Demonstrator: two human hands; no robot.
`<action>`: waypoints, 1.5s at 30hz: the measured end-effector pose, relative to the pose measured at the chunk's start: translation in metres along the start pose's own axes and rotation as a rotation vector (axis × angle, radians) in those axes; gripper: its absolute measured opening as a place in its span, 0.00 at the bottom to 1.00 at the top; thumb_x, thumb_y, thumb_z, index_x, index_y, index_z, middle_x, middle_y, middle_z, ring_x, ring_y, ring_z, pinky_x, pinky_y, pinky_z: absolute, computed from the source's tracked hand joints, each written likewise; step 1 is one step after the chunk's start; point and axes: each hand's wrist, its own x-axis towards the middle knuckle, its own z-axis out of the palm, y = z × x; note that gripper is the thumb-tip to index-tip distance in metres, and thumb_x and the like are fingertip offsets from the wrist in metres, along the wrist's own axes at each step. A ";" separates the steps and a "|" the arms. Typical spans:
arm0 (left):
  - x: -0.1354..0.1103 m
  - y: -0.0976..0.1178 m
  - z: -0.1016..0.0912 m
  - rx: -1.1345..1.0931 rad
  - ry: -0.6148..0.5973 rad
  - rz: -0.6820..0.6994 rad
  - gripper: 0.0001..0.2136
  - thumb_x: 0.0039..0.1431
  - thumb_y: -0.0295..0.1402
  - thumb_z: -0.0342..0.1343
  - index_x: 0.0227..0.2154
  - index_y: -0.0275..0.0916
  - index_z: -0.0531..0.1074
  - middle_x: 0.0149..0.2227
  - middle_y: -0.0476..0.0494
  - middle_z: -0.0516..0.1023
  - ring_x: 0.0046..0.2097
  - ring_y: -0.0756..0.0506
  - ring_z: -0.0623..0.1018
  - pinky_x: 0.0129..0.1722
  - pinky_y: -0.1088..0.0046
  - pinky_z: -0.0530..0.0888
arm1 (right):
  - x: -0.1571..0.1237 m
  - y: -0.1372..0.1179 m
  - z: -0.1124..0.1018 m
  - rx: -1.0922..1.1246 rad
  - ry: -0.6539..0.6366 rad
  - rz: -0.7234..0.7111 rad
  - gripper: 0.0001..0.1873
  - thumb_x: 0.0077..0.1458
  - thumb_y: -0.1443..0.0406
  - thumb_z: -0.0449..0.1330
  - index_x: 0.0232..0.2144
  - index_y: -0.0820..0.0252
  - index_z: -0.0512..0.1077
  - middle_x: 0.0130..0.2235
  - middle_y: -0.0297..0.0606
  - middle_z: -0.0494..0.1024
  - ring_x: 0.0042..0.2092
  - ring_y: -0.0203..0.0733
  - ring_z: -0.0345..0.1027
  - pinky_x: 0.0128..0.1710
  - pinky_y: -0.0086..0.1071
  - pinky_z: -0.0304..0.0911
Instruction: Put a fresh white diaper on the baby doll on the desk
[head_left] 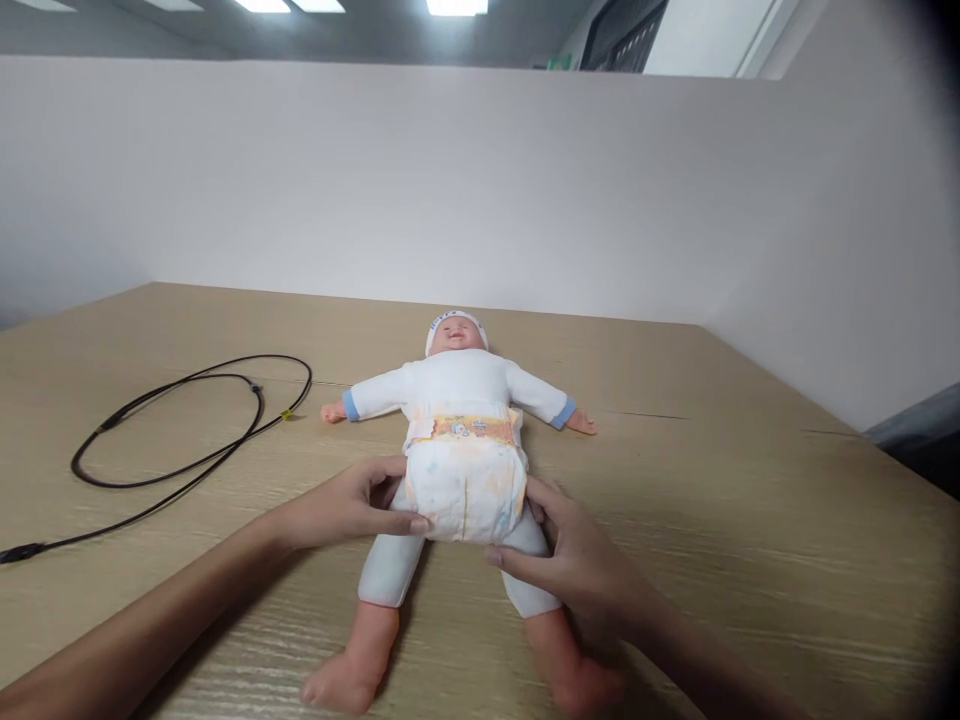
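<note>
one left hand and one right hand, both half-curled, sit at the two sides of one diaper; i cannot tell whether either pinches it. the diaper is around one doll, face up, two arms spread, two legs apart, head toward the far edge of the worktop. one looped black cable lies nearer the left edge.
</note>
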 end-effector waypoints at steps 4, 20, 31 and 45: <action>-0.001 0.001 -0.007 -0.032 -0.037 0.015 0.15 0.69 0.41 0.68 0.55 0.43 0.83 0.53 0.43 0.85 0.59 0.37 0.80 0.61 0.60 0.73 | 0.003 0.005 -0.015 0.258 -0.162 0.020 0.35 0.58 0.56 0.76 0.65 0.52 0.75 0.57 0.42 0.84 0.59 0.57 0.78 0.62 0.49 0.73; 0.003 -0.033 -0.028 0.291 0.643 0.282 0.14 0.74 0.46 0.60 0.54 0.46 0.80 0.57 0.42 0.80 0.55 0.41 0.78 0.58 0.61 0.73 | 0.021 0.033 -0.046 -0.414 0.317 -0.452 0.24 0.76 0.54 0.57 0.69 0.48 0.72 0.67 0.44 0.77 0.68 0.56 0.70 0.71 0.55 0.64; 0.006 -0.037 -0.013 0.909 0.486 0.478 0.24 0.83 0.43 0.40 0.75 0.58 0.65 0.69 0.40 0.67 0.71 0.35 0.66 0.72 0.48 0.63 | 0.027 0.035 -0.022 -0.571 0.258 -0.602 0.31 0.79 0.60 0.50 0.79 0.44 0.56 0.77 0.39 0.64 0.76 0.54 0.58 0.75 0.54 0.58; 0.036 -0.048 -0.094 1.144 0.815 0.218 0.28 0.75 0.52 0.52 0.67 0.39 0.69 0.66 0.31 0.74 0.65 0.30 0.69 0.69 0.46 0.63 | 0.093 0.080 -0.109 -0.783 0.523 -0.464 0.27 0.75 0.52 0.54 0.69 0.54 0.69 0.63 0.51 0.77 0.63 0.62 0.70 0.67 0.60 0.62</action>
